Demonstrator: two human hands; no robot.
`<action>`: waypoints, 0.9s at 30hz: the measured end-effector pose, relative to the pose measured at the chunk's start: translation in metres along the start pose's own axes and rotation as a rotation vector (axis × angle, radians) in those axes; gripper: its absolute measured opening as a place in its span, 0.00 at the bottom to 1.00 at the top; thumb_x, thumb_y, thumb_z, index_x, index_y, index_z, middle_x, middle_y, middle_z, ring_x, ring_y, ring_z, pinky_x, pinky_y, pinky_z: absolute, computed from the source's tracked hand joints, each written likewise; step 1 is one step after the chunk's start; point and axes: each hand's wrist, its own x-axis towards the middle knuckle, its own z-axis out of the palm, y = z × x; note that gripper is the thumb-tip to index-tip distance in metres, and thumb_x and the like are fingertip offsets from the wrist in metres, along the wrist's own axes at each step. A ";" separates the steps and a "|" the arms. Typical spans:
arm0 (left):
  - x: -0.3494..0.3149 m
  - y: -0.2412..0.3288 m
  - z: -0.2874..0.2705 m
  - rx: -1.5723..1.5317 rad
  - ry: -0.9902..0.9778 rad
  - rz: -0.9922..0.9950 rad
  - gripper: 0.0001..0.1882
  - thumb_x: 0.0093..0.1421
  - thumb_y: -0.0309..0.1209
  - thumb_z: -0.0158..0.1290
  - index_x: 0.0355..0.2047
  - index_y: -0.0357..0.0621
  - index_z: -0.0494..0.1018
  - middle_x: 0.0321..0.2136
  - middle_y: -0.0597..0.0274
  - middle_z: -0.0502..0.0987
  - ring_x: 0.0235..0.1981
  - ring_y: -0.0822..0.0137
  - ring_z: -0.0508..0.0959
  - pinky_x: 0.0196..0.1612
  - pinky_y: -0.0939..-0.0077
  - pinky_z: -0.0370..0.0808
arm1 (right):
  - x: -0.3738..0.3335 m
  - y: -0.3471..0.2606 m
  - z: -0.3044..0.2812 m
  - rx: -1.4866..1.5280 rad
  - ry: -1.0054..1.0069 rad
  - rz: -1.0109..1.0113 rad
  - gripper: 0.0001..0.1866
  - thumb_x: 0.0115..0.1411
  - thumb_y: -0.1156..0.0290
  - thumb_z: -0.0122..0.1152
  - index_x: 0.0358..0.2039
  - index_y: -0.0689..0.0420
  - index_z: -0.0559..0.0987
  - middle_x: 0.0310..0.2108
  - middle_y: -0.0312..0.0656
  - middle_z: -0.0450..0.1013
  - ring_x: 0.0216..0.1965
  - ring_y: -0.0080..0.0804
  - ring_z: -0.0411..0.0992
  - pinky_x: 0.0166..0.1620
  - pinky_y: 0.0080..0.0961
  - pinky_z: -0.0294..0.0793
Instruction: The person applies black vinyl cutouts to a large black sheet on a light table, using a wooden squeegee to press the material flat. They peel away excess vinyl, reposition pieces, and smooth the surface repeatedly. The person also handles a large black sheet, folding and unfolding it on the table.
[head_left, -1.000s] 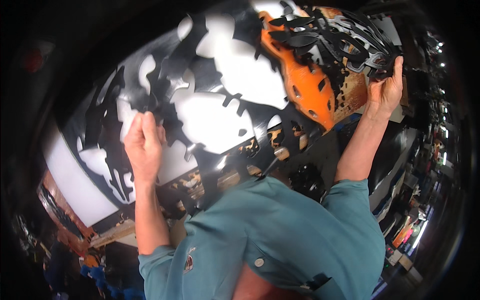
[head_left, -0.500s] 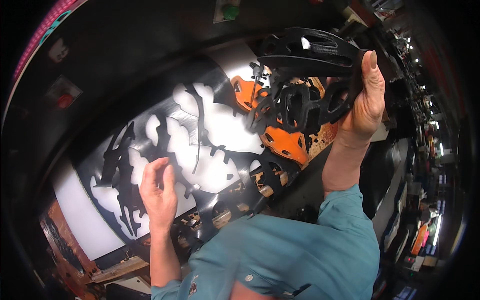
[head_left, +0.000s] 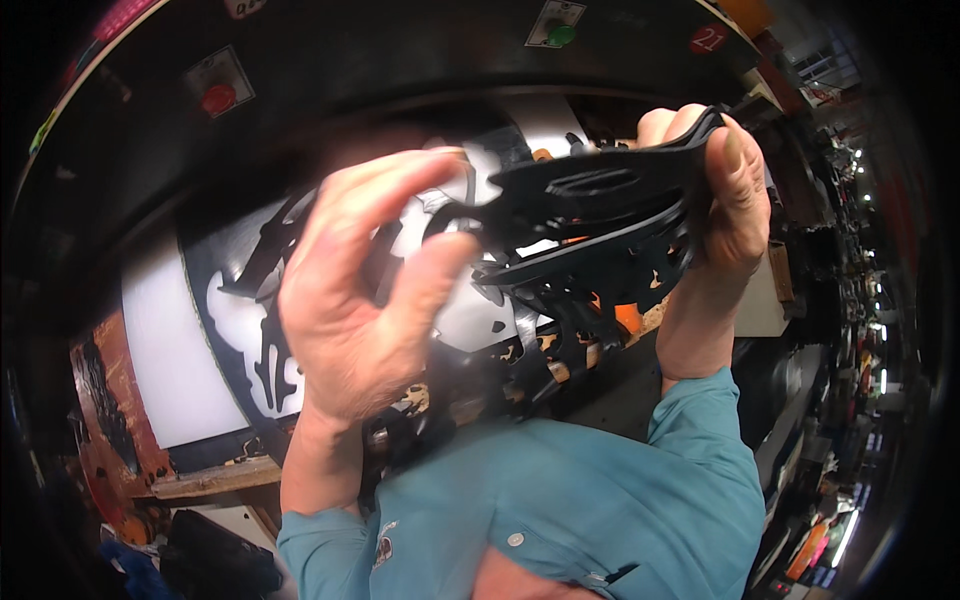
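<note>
My right hand [head_left: 738, 190] is closed around one end of several black cut-out pieces [head_left: 620, 170]. They look like thin, flexible sheet material with long oval holes, and they hang fanned apart toward the left. At their free ends is my left hand [head_left: 350, 290], slightly blurred, its thumb and fingers spread with nothing clearly gripped between them. Below lies a black sheet [head_left: 262, 262] with shaped openings, white showing through them. An orange piece [head_left: 628, 318] shows partly beneath the held pieces, which hide the rest.
A dark machine panel [head_left: 390, 50] spans the far side, with a red button [head_left: 217, 99] and a green button [head_left: 561, 36]. A white board [head_left: 175, 350] lies at the left, beside a wooden strip [head_left: 215, 482]. Shelves of goods blur along the right.
My left hand has risen and moved right to the free ends of the black pieces. My right hand has tilted the pieces so they lie flatter, covering most of the orange pieces.
</note>
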 end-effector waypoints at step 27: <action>-0.003 -0.004 0.002 -0.477 -0.124 -0.490 0.10 0.61 0.20 0.66 0.43 0.35 0.82 0.39 0.65 0.80 0.37 0.77 0.78 0.42 0.82 0.75 | -0.010 0.034 0.020 0.048 -0.082 0.162 0.14 0.73 0.64 0.63 0.42 0.64 0.85 0.34 0.41 0.85 0.34 0.23 0.84 0.40 0.19 0.85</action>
